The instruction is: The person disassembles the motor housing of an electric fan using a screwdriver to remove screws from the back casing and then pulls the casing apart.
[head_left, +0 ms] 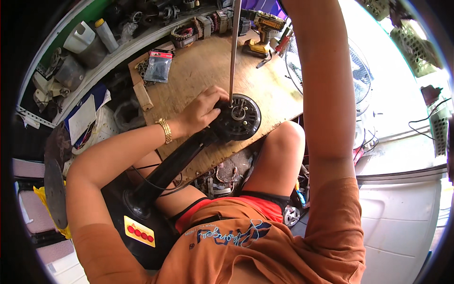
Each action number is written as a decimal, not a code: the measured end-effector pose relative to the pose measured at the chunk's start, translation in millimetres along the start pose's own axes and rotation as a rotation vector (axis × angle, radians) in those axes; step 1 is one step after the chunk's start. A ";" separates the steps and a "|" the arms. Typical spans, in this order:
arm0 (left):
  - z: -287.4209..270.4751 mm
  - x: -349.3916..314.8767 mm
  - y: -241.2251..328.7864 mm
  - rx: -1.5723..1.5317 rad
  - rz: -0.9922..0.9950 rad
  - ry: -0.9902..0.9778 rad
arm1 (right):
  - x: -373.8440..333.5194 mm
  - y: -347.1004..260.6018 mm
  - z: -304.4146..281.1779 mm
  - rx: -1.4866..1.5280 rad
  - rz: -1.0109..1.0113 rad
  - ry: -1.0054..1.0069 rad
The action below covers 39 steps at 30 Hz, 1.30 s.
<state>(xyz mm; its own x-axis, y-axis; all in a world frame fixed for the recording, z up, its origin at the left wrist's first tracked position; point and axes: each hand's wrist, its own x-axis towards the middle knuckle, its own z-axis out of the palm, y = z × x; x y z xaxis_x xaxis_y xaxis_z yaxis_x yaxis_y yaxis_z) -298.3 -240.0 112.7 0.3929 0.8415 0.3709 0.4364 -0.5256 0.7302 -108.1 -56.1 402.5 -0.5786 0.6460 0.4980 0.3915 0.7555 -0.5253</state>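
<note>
A round black fan motor housing (250,124), with a slotted face and a central shaft, sits on a black stand pole (172,163) that slants from the lower left over the board's near edge. My left hand (202,110), with a gold bracelet at its wrist, grips the left side of the housing. Its fingertips lie beside the lower end of a long thin metal rod (234,52), like a screwdriver shaft, whose tip meets the housing's face. Upward the rod runs out of the picture. My right forearm (326,71) reaches up past the top edge; the hand itself is hidden there.
A plywood board (194,71) carries a yellow-black cordless drill (265,31), a plastic packet (159,66) and wound motor coils (184,35). Beyond my right arm stands a fan (359,75). Cluttered shelves (99,61) line the left. The stand's black base (113,203) lies by my left leg.
</note>
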 end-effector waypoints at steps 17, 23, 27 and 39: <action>44.7 4.4 4.1 0.087 -0.081 0.346 | -10.0 2.5 5.6 0.069 -0.010 0.033; 42.3 4.7 1.9 0.144 -0.087 0.326 | -11.2 3.0 7.2 0.096 -0.016 0.045; 43.9 5.5 2.8 0.156 -0.141 0.334 | -11.9 4.4 8.0 0.105 -0.017 0.050; 42.5 6.0 2.5 0.153 -0.059 0.305 | -16.0 4.3 11.7 0.140 -0.025 0.066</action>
<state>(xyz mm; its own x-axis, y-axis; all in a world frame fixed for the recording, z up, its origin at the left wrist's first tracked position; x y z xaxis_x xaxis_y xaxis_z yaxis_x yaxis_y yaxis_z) -260.5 -241.7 92.4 0.1138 0.8573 0.5021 0.5768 -0.4686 0.6692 -105.6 -64.4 384.2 -0.5367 0.6365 0.5539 0.2710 0.7517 -0.6012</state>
